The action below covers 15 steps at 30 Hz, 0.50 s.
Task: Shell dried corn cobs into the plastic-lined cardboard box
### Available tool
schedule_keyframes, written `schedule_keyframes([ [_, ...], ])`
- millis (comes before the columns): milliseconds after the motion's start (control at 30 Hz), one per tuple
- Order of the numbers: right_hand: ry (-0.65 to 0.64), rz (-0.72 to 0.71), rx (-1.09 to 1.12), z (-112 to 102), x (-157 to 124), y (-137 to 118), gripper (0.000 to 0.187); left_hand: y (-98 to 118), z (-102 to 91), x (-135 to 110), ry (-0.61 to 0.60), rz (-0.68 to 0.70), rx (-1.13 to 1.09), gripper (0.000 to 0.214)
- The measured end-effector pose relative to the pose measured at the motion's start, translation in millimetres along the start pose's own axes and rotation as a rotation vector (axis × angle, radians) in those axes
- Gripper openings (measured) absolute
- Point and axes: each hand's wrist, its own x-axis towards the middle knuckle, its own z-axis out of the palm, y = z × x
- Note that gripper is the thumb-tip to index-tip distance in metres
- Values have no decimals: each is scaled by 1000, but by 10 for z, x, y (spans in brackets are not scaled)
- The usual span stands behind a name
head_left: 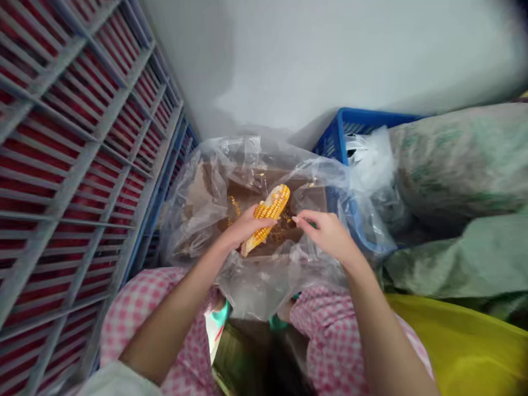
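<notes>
My left hand (246, 224) is wrapped round an ear of corn (273, 204), holding it tilted with its upper end to the right. Rows of yellow kernels cover most of the ear, and a pale bare strip shows near the top. To the right of the ear, apart from it, my right hand (319, 226) has thumb and forefinger pinched together; whatever may be between them is too small to make out. Below both hands stands a cardboard box (317, 201) lined with a clear plastic bag (256, 147). Loose corn kernels (235, 205) lie inside it.
A stack of slatted plastic crates (94, 148) with red contents rises on the left. At right are a blue basket (341, 129) with plastic bags, a large woven sack (462, 159) and a yellow sack (462, 346). A pale wall (330, 55) stands behind.
</notes>
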Motion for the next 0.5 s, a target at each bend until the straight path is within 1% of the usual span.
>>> schedule_keyframes([
  [167,-36,-30,-2,32,15,-41,27,-10,44,-25,-70,-20,9,45],
  [367,-31,-14,-29,-51,-47,-16,26,10,68,-43,-85,-46,-63,41],
  [500,-11,-3,-89,-43,-49,-27,27,66,49,-68,-107,-59,-77,39],
])
